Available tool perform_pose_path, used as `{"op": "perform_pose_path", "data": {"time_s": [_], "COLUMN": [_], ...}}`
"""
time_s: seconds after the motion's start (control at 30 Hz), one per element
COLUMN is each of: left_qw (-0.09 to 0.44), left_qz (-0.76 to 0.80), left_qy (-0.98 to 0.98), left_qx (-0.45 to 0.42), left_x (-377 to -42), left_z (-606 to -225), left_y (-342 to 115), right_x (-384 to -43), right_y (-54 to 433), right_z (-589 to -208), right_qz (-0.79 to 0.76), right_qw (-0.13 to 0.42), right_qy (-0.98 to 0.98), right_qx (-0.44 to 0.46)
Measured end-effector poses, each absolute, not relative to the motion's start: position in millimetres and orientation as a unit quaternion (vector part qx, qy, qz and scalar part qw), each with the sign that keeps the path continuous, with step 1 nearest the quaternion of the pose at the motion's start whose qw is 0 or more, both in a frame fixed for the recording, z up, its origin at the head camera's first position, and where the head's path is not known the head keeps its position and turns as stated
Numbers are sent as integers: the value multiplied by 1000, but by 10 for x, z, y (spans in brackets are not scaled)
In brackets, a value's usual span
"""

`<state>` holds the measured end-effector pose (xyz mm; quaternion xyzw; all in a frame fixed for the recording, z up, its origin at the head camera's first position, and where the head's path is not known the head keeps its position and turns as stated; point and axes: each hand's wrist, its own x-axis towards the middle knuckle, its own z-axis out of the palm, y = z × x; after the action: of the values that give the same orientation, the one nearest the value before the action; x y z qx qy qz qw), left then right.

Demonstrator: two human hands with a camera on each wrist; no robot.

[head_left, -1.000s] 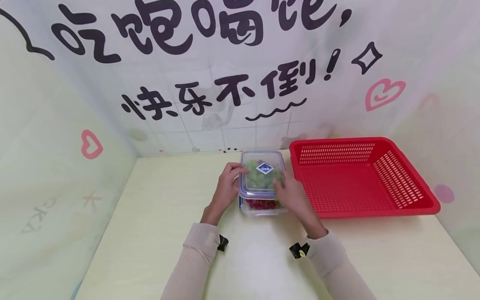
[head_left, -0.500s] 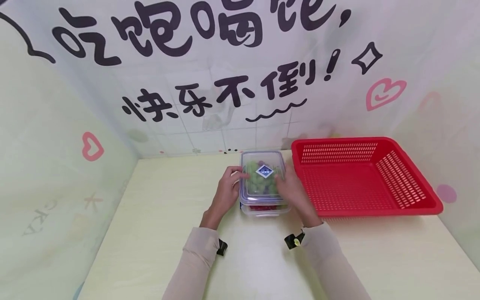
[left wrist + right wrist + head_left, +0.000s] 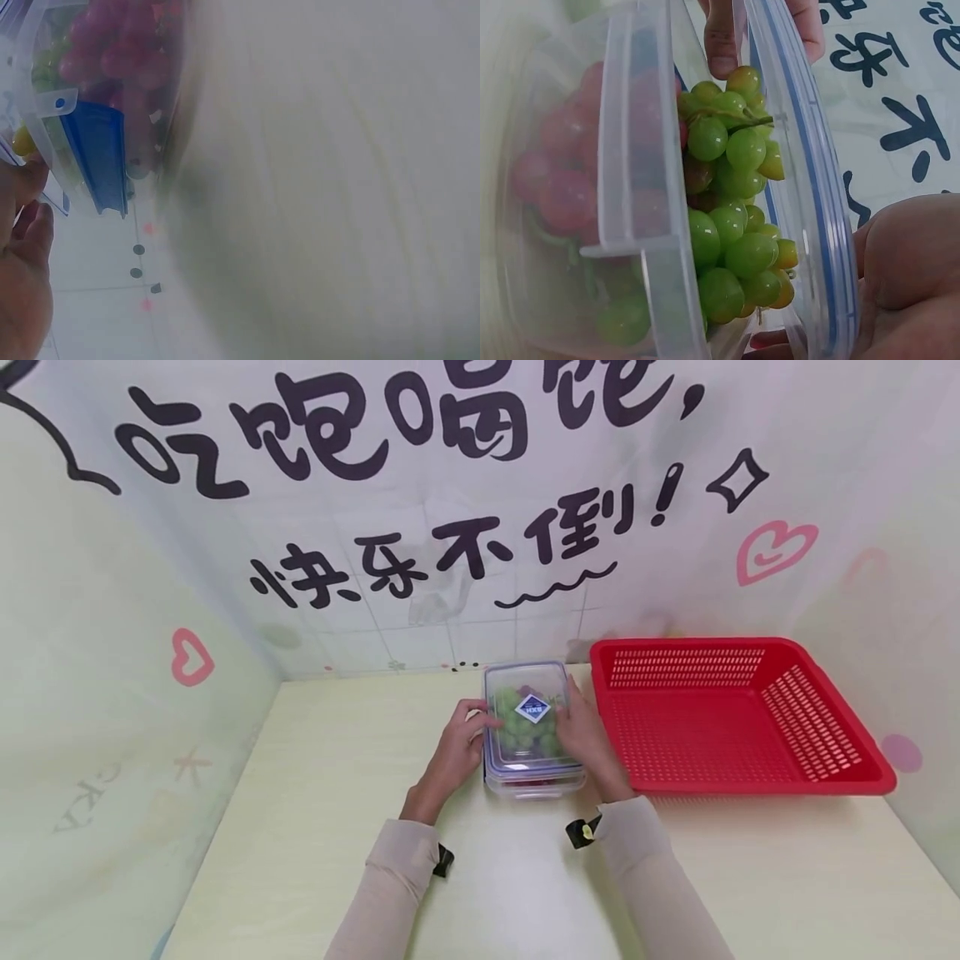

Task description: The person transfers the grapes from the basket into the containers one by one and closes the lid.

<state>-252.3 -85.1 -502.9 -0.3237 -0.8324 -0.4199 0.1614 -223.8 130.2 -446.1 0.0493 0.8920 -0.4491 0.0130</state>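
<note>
Grape box [image 3: 531,722] stacked on lower box [image 3: 534,783] near table's back edge; left hand [image 3: 456,750] and right hand [image 3: 581,737] clamp its long sides; both equally near.

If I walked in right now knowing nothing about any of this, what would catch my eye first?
Probably the big red basket, standing bare at the right on the pale table. Just left of it, the left hand and right hand hold a clear lidded box from both sides, with green grapes and red grapes showing through the plastic. Behind, bold black lettering fills the wall.
</note>
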Motion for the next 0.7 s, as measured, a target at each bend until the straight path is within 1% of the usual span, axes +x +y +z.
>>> {"op": "perform_pose_path", "data": {"time_s": [0.17,0.3,0.37,0.5,0.6,0.7], "left_qw": [152,139,137,147,165,161], "left_qz": [-411,-429,-458,-514,-509,-468], "left_qy": [-838,-836,-831,-821,-833,-864], "left_qx": [-326,-312,-283,-199,-140,-92], "left_x": [-2514,-2539,-2562,-2630,-2682,-2693], "left_z": [-5010,-4956,-4930,-4880,-4857,-4857], "left_y": [-863,-847,-817,-690,-562,-455], "right_x": [-2240,-2222,-2207,-2174,-2158,-2147], "right_y": [1320,1319,1313,1298,1287,1277], "right_z": [-4491,-4512,-4519,-4539,-4568,-4605], "right_qz": [-418,-396,-383,-370,-368,-371], "right_qw": [8,-17,-30,-45,-52,-56], "right_qy": [907,916,921,926,926,924], "right_qx": [51,59,61,62,67,69]}}
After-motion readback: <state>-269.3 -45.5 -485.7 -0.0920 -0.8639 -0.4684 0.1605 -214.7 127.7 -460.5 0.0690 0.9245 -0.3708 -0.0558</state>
